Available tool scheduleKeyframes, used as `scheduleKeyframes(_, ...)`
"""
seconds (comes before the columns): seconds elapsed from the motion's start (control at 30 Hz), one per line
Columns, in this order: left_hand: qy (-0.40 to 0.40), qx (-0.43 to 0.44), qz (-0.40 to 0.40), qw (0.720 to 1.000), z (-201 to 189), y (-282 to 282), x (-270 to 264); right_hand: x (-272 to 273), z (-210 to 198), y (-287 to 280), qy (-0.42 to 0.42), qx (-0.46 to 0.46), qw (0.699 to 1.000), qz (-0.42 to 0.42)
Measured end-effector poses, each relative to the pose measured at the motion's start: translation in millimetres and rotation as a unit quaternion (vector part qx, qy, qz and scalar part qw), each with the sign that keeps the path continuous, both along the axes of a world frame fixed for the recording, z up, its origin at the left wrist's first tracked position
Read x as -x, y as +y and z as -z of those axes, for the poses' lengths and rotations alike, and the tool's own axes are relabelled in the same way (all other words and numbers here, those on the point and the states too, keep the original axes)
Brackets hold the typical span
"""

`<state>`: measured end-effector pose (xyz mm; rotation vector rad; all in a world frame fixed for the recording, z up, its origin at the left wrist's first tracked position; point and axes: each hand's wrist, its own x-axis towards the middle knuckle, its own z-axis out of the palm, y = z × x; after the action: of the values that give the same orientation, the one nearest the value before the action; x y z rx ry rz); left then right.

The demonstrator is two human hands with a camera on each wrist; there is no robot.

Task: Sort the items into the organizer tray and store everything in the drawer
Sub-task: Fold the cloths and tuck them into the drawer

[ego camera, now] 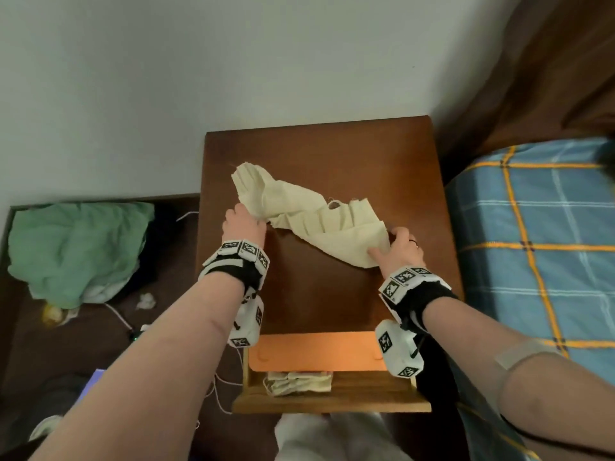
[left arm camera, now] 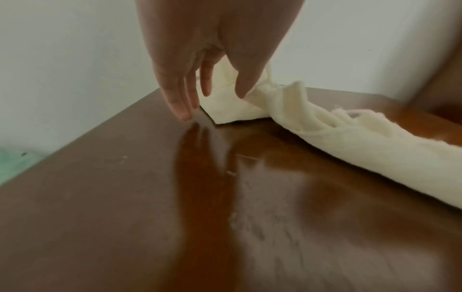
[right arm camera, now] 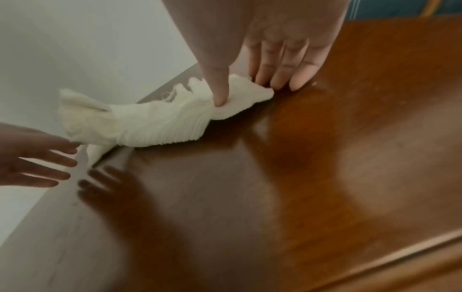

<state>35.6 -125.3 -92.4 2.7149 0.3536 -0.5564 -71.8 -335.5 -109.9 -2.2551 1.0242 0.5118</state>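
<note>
While the cream cloth (ego camera: 309,216) lies bunched and slantwise on the brown nightstand top (ego camera: 332,294), the right hand (ego camera: 404,249) pinches its near end between thumb and fingers. The left hand (ego camera: 244,224) holds the far end between thumb and forefinger, its other fingers straight. Below, an open drawer (ego camera: 329,399) holds an orange tray (ego camera: 316,349) and folded cloths (ego camera: 299,382).

Cream woven cloth (ego camera: 309,217) lies on the glossy wooden nightstand top (ego camera: 332,294).
</note>
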Motion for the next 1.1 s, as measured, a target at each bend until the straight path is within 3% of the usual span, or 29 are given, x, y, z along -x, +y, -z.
scheduleKeyframes(0.23, 0.016, 0.063, -0.127, 0.990, 22.6, -13.0, -46.8, -16.8, 13.2, -9.5, -0.017, -0.018, 1.000, -0.012)
scheduleKeyframes(0.37, 0.005, 0.139, -0.095, 0.986, 28.0, -14.7, -53.0, -17.3, 16.1, -15.2, -0.030, -0.056, 0.997, -0.041)
scheduleKeyframes(0.43, -0.030, 0.168, -0.073, 0.983, 25.8, -13.0, -51.0, -11.4, 12.8, -21.3, -0.100, -0.133, 0.985, 0.051)
scheduleKeyframes(0.53, -0.054, 0.199, -0.065, 0.976, 9.1, -9.8, -47.0, -5.1, 2.7, -36.3, -0.182, -0.213, 0.932, 0.229)
scheduleKeyframes(0.6, -0.038, 0.199, -0.064, 0.977, -9.4, -4.1, -46.3, -5.2, -10.8, -49.5, -0.198, -0.219, 0.904, 0.308)
scheduleKeyframes(0.67, -0.028, 0.194, -0.054, 0.979, -31.1, 2.4, -48.4, -8.2, -32.5, -63.4, -0.200, -0.188, 0.902, 0.333)
scheduleKeyframes(0.93, -0.026, 0.203, -0.008, 0.979, -128.3, -4.2, -42.7, -36.4, -126.9, -78.2, -0.180, -0.059, 0.944, 0.271)
scheduleKeyframes(1.1, -0.002, 0.313, 0.083, 0.946, -167.3, -42.8, -12.3, -49.3, -175.6, -37.8, -0.291, -0.058, 0.953, 0.058)
